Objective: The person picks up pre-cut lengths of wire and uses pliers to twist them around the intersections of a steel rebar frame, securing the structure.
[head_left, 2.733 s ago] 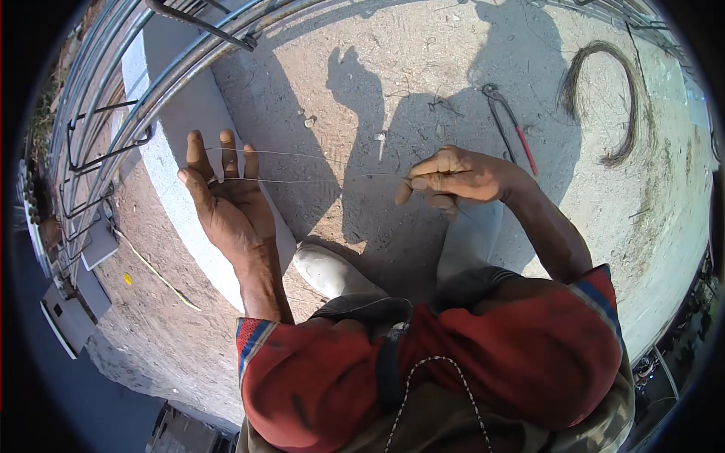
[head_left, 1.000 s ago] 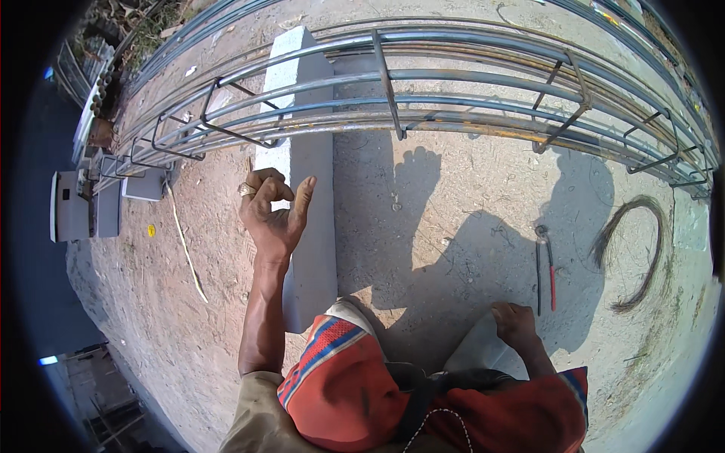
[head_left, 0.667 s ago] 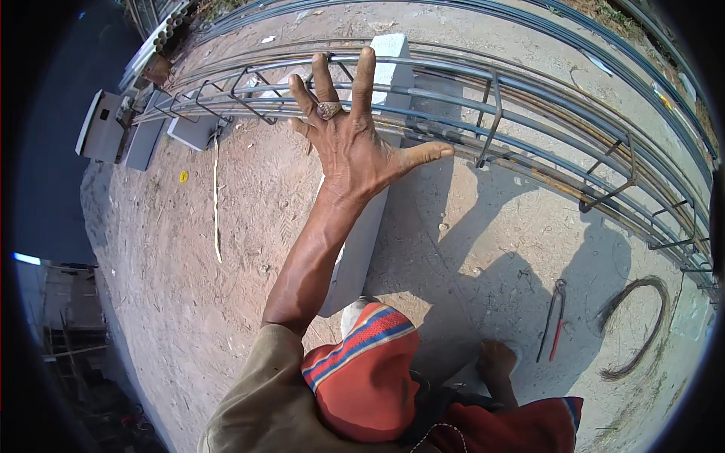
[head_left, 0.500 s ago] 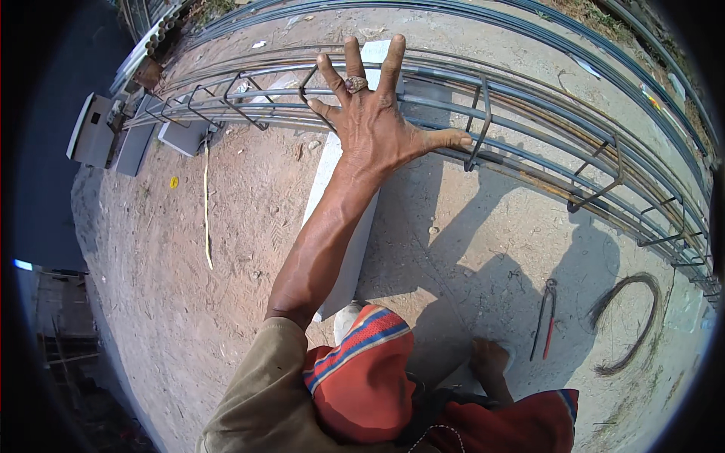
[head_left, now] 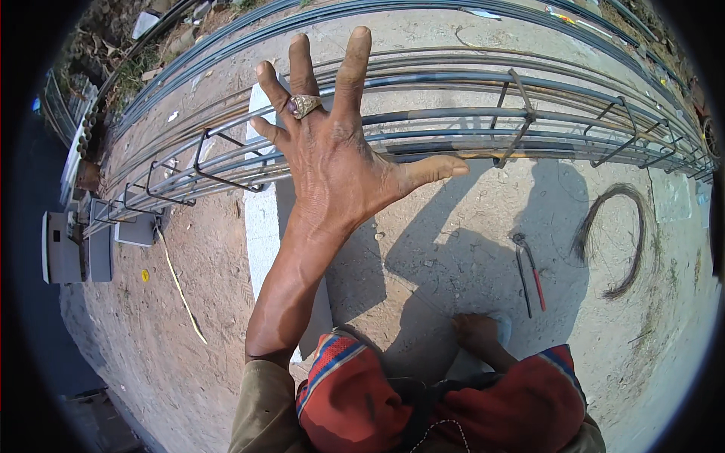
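Observation:
My left hand, with a chunky ring on one finger, is raised palm down with all fingers spread and nothing in it. It hangs over a long steel rebar cage with square bent links; whether it touches the bars I cannot tell. A long white block lies beneath the cage. My right hand is low by my leg, its fingers mostly in shadow. Pincers with a red handle lie on the ground to the right, beside a loose coil of thin dark wire.
More long steel bars run along the back. Grey box-like blocks and stacked pipes stand at the left. A pale strip and a small yellow item lie on the dusty ground.
Earlier both hands held a thin wire stretched between them. Since then my left hand has risen and spread over the cage, my right hand has dropped, and the view has turned toward the cage.

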### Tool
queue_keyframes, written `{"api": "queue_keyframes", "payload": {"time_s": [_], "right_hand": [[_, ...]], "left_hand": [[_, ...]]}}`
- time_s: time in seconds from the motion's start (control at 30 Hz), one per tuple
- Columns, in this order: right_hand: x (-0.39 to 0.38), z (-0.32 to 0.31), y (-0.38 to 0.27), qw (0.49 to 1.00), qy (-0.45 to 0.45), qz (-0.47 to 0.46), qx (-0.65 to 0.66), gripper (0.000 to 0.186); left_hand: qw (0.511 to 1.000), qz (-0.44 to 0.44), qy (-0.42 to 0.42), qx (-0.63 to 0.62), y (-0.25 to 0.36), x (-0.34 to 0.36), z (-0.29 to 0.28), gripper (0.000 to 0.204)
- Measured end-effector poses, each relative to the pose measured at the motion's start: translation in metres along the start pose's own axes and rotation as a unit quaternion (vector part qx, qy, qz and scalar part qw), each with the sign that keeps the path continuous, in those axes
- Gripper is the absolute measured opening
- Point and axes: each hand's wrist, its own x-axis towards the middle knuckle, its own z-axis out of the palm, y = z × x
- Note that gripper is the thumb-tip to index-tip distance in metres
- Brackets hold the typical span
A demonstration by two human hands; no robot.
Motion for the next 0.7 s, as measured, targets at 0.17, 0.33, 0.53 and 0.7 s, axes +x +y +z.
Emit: {"api": "queue_keyframes", "payload": {"time_s": [0.17, 0.33, 0.53, 0.7], "right_hand": [[0.006, -0.004, -0.006, 0.999, 0.019, -0.017, 0.045, 0.023], [0.007, -0.005, -0.015, 0.999, 0.008, -0.025, 0.038, 0.024], [0.004, -0.007, -0.011, 0.997, 0.035, -0.028, 0.062, 0.023], [0.002, -0.006, -0.012, 0.996, 0.016, -0.025, 0.087, 0.024]], "left_hand": [[0.998, -0.022, -0.051, -0.015, 0.064, 0.016, 0.025, 0.116], [0.993, -0.095, -0.008, 0.074, 0.053, 0.015, 0.058, 0.114], [0.99, -0.134, -0.032, 0.037, 0.075, 0.016, 0.064, 0.112], [0.988, -0.145, -0.002, 0.059, 0.078, 0.012, 0.06, 0.108]]}}
